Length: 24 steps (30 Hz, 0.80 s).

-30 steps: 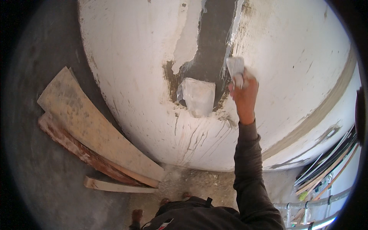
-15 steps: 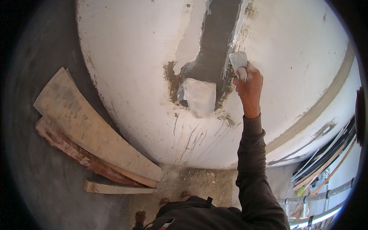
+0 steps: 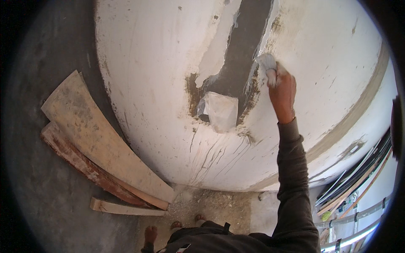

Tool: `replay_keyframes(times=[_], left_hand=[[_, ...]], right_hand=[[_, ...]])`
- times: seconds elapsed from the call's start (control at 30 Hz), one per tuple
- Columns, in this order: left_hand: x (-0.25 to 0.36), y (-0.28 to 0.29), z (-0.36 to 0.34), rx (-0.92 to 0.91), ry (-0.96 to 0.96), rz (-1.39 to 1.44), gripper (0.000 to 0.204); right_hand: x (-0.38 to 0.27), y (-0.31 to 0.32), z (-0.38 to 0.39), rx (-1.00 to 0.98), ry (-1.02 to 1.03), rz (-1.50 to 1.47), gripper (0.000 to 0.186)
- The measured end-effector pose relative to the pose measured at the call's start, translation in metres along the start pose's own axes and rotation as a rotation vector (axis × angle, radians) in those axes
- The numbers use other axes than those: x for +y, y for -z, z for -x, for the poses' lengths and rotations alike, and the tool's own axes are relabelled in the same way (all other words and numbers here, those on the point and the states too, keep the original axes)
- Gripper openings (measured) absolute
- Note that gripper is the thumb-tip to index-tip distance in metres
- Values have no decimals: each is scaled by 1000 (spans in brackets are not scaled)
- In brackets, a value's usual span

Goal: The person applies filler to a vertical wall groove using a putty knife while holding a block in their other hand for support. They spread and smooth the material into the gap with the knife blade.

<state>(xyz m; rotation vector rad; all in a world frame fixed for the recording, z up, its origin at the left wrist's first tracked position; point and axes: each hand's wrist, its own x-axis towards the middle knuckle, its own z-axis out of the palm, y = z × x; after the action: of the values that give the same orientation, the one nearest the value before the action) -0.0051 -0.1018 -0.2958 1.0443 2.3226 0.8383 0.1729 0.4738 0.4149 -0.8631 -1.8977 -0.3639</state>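
Note:
My right hand [image 3: 282,90] is closed round the handle of a flat paintbrush [image 3: 266,62], coated white. Its bristle end rests against the white wall [image 3: 320,80], beside the right edge of a dark grey strip [image 3: 244,46]. Low on that strip, a crumpled clear plastic sheet [image 3: 222,111] hangs over the lower end. Ragged white and stained edges border the strip. Down by my side is my left hand [image 3: 150,234], small and low in the picture; how its fingers are set cannot be made out.
Boards lean at the left: a wide pale one [image 3: 101,126], a reddish-brown one [image 3: 88,162] and a short pale piece [image 3: 126,207]. Dusty floor [image 3: 215,202] lies at my feet. Pipes and long strips [image 3: 358,175] stand at the lower right, near a metal rail [image 3: 363,215].
My right hand and the brush have shifted slightly right and up, staying near the strip's right edge. The whole view has turned a little. My left hand still hangs low.

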Motion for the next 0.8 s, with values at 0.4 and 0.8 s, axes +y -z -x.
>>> replay_keyframes(times=[0.4, 0.8], left_hand=[[33, 8, -5, -138, 395, 276, 35], [68, 34, -11, -139, 574, 316, 36]], right_hand=[[2, 0, 8, -158, 285, 309, 38], [5, 13, -24, -29, 219, 392, 40]])
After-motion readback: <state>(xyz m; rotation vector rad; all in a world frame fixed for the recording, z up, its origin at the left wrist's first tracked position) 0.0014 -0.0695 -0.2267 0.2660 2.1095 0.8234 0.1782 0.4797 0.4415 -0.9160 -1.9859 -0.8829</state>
